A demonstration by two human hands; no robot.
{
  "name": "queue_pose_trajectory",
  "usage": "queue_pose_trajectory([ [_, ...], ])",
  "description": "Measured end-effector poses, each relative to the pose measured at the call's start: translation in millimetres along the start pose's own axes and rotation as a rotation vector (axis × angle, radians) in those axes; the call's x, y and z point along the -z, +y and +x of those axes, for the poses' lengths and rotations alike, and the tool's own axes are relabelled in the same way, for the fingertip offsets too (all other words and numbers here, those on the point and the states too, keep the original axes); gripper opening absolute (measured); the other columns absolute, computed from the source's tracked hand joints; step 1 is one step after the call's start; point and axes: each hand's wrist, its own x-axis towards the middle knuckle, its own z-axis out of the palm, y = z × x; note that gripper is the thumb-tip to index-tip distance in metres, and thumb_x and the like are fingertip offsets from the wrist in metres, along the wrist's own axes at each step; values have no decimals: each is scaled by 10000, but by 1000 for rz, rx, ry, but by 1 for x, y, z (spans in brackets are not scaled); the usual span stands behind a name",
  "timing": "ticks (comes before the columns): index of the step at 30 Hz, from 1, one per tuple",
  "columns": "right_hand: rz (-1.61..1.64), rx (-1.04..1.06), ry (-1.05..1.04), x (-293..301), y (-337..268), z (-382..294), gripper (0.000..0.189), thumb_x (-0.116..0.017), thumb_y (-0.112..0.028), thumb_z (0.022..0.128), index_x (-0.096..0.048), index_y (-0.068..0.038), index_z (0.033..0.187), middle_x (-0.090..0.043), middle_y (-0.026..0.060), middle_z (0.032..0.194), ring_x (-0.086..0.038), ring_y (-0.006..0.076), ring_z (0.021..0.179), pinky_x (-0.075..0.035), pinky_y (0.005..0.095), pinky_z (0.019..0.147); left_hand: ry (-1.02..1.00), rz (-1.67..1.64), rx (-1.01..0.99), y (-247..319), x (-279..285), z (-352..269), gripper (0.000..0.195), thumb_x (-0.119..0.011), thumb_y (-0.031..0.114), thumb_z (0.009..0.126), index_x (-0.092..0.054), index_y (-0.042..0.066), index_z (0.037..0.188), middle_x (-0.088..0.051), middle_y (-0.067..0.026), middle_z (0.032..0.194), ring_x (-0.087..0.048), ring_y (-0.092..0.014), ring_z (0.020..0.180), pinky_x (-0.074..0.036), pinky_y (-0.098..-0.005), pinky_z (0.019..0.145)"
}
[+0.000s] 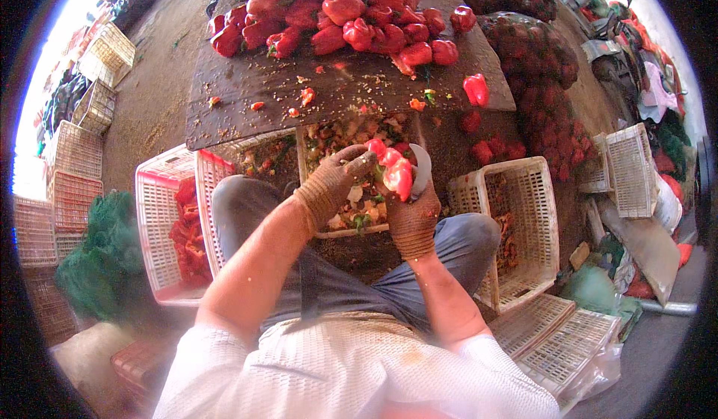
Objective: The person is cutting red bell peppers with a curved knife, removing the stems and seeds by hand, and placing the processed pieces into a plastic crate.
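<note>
My right hand [414, 214], in a brown work glove, holds a curved-blade knife [422, 171] together with a red bell pepper [398, 176]. The pepper looks split, its pieces close together in front of the blade. My left hand [343, 176], gloved alike, has its fingertips against the pepper's far left part; its exact grip is partly hidden. Below both hands stands a crate [304, 163] of pepper cores and scraps [353, 206]. Just beyond it, a heap of whole red bell peppers [342, 18] lies on a dark board table [252, 91].
At left, a white and red crate [147, 217] holds red pepper pieces [189, 234]. A white crate [524, 239] stands by my right knee. Full mesh sacks of peppers [538, 99] line the table's right side. Green netting [101, 256] lies at left, near stacked crates [78, 155].
</note>
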Motion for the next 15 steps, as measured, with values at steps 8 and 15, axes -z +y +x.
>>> queue_pose_trajectory([
  [8, -24, -153, 19, -4, 5, -2, 346, -757, -38, 786, -671, 9, 1117, -743, 154, 1040, -719, 266, 974, -548, 374, 864, -133, 245, 140, -6, -1, 2, 320, -588, 243, 1042, -638, 109, 1329, -699, -24, 1194, -626, -125, 1086, -505, -295, 960],
  [15, 34, -260, 13, -10, 21, -3, 352, -726, -27, 788, -682, 25, 1133, -741, 131, 1008, -712, 230, 918, -553, 353, 835, -386, 349, 191, -16, 0, -2, 345, -684, 165, 970, -623, 108, 1304, -710, -38, 1120, -675, -148, 982, -553, -332, 898],
])
